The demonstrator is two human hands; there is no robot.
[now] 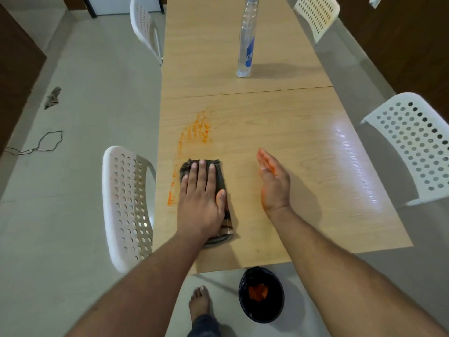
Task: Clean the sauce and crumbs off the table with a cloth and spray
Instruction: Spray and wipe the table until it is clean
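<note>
Left hand (pixel 200 200) flat on dark folded cloth (pixel 220 181) — orange sauce smears (pixel 198 128) beyond

Even indoor light, glare on table (pixel 352 152), wide-angle edge warp.

Dark folded cloth (pixel 220 181) lies flat near the left edge of the light wood table (pixel 303 147). Orange sauce smears (pixel 198 130) streak the top just beyond the cloth and along its left side. Clear spray bottle (pixel 246 42), blue label, stands upright farther up the table, well apart.
</note>
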